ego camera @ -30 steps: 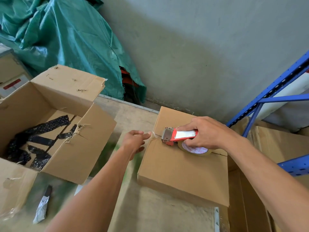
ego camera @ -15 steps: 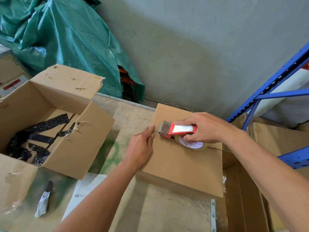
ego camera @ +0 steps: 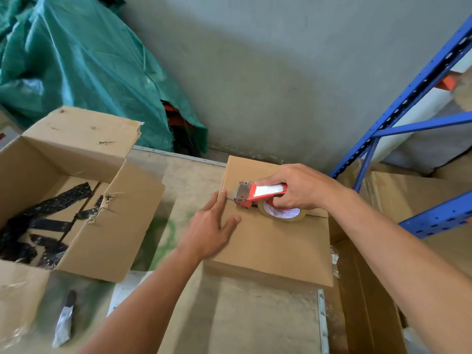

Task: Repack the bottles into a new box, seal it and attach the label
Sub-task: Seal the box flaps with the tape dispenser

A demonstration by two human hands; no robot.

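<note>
- Head camera looks down on the worktable (ego camera: 255, 323), and the closed box (ego camera: 275, 241) sits near its right edge, flaps folded shut, the seam running left to right across the top.
- Off to the left, well apart, the old open box (ego camera: 76, 200) shows only black wrapping scraps; no bottles in view, so they're presumably inside the closed one.
- Right hand (ego camera: 301, 187) is wrapped tight around the red tape dispenser (ego camera: 258, 194), whose roll sits on the seam and blade end points left, close to the box's left edge.
- Left hand (ego camera: 214, 226) lies flat and open, gripping nothing, fingers (ego camera: 219, 200) pressing that left edge just beside the blade.
- So the pull looks set to run rightward along the seam, away from the left hand.
- No label on the box yet.
</note>
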